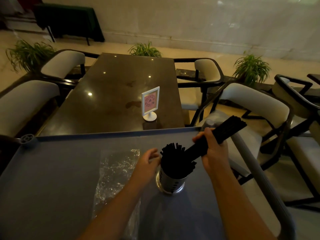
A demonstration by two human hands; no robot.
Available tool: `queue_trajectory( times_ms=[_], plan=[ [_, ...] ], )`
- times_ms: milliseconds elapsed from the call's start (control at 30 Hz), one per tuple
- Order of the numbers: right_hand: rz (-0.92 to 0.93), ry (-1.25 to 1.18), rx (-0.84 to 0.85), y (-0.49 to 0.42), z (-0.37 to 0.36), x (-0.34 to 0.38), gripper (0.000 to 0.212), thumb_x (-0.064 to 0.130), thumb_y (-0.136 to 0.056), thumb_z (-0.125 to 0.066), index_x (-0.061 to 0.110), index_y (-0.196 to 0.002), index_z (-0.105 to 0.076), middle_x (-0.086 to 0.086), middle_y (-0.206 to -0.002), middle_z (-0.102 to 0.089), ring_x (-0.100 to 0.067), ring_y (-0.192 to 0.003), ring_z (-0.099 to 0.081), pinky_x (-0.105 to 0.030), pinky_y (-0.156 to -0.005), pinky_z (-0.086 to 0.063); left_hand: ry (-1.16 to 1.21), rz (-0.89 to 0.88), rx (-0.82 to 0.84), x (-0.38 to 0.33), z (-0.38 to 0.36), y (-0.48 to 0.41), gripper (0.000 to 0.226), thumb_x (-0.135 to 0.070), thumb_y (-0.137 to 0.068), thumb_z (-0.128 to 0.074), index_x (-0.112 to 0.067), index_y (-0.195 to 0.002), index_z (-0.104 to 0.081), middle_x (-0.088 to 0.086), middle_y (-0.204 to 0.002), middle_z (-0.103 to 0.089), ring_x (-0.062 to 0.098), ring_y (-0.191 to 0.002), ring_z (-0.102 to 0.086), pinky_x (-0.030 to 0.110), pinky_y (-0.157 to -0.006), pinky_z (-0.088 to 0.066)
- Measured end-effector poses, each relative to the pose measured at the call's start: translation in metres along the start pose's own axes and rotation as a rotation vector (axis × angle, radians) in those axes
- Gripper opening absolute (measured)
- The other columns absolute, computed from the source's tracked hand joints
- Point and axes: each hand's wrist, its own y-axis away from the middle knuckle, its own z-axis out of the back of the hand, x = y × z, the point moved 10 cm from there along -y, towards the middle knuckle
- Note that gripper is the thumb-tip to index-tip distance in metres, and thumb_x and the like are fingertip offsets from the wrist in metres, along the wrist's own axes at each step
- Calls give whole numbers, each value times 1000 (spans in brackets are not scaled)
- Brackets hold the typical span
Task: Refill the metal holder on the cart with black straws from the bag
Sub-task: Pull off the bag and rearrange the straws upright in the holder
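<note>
A perforated metal holder stands on the grey cart top, packed with black straws that stick out of its rim. My right hand grips a thick bundle of black straws, tilted so its lower end points into the holder and its upper end sticks out to the upper right. My left hand rests against the left side of the holder's straws, fingers loosely curled. A clear plastic bag lies flat on the cart, left of the holder.
Beyond the cart's far rim stands a dark glossy table with a white framed sign. Padded chairs flank the table and the cart's right side. The cart's grey handle bar runs along the right.
</note>
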Motion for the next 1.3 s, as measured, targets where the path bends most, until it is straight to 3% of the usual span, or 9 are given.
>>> queue_trajectory(
  times_ms=[167, 300, 500, 733, 867, 967, 1067, 1200, 1300],
  plan=[
    [-21, -75, 42, 0, -7, -2, 11, 14, -97, -54, 15, -87, -60, -4, -70, -57, -19, -71, -60, -41, -84, -51, 14, -14, 118, 6, -18, -1, 37, -13, -101, -50, -21, -137, -52, 4, -131, -61, 21, -121, -58, 42, -103, -50],
    [5, -87, 143, 2, -16, 0, 13, 17, -95, -57, 21, -85, -64, -3, -70, -60, -18, -72, -63, -36, -80, -56, 14, -35, 95, 9, -22, 0, 28, -13, -101, -49, -35, -115, -59, -4, -116, -68, 13, -111, -63, 33, -96, -52],
    [109, 464, 132, 8, -21, -11, 10, 31, -87, -64, 30, -80, -71, -5, -84, -70, -17, -83, -68, -31, -76, -56, 29, -55, 103, 8, -27, 0, 27, -15, -102, -47, -33, -120, -57, -26, -102, -64, -18, -87, -61, 16, -74, -56],
    [29, 560, 345, 12, -31, -20, 25, 8, -84, -69, 32, -81, -72, 7, -101, -70, -5, -99, -65, -26, -86, -50, 42, -55, 117, 9, -28, 2, 26, -18, -103, -46, -36, -118, -57, -25, -104, -63, -14, -91, -59, 28, -87, -56],
    [-39, 488, 351, 18, -25, -32, 23, 4, -83, -70, 26, -90, -74, 10, -97, -74, -3, -96, -68, -17, -73, -53, 33, -68, 109, 7, -27, 3, 28, -17, -102, -47, -42, -105, -59, -24, -102, -66, -13, -91, -62, 26, -84, -56],
    [-54, 502, 345, 19, -21, -35, 25, 15, -84, -72, 27, -105, -70, 10, -103, -74, -3, -98, -68, -16, -72, -55, 18, -84, 119, 3, -27, 3, 32, -15, -102, -47, -43, -100, -61, -31, -90, -72, -21, -87, -63, 20, -79, -54],
    [17, 501, 320, 16, -21, -28, 19, 18, -87, -68, 32, -100, -70, 11, -100, -75, -3, -95, -69, -11, -71, -53, 6, -82, 137, 2, -29, 5, 32, -17, -103, -46, -45, -102, -61, -42, -90, -68, -24, -90, -60, 24, -86, -54],
    [131, 508, 266, 16, -21, -17, 9, 32, -90, -62, 26, -91, -69, 5, -85, -74, -6, -81, -70, -15, -67, -54, 8, -90, 112, 5, -27, 3, 30, -19, -102, -48, -46, -105, -61, -34, -93, -68, -19, -89, -60, 29, -89, -54],
    [224, 518, 239, 17, -24, -6, 7, 39, -90, -61, 34, -93, -65, 10, -90, -72, -4, -85, -70, -13, -67, -53, -4, -105, 114, 4, -27, 3, 27, -21, -102, -48, -40, -116, -61, -32, -99, -63, -20, -88, -58, 29, -89, -54]
  ],
)
